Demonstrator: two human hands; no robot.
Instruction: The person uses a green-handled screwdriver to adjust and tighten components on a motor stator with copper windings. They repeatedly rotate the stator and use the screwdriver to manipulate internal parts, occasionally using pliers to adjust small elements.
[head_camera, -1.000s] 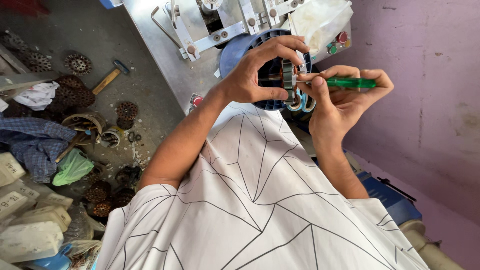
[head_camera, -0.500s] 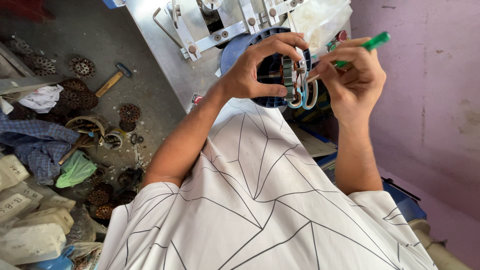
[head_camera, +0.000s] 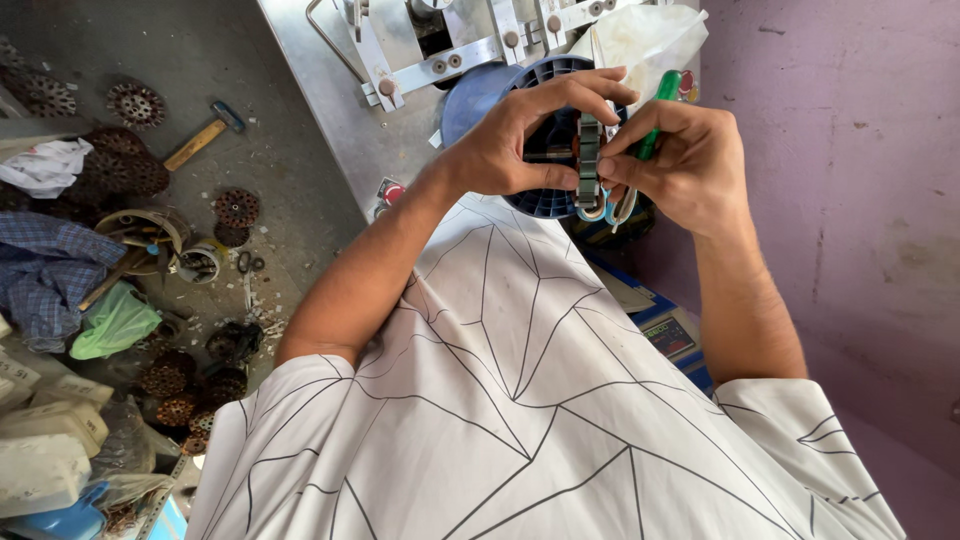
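My left hand grips a round grey laminated metal core edge-on, fingers curled over its top. Light blue and white wire loops hang from its lower side. My right hand holds a green-handled tool upright and presses against the right face of the core. Both hands sit above a dark blue ribbed plastic tub, in front of a metal machine with brackets and bolts.
On the grey floor at the left lie several rusty round toothed cores, a hammer, a blue checked cloth, a green rag and white containers. A purple wall stands at the right, a small blue scale below it.
My right hand has turned the green tool from lying sideways to pointing up and drawn closer against the core. My left hand keeps its hold.
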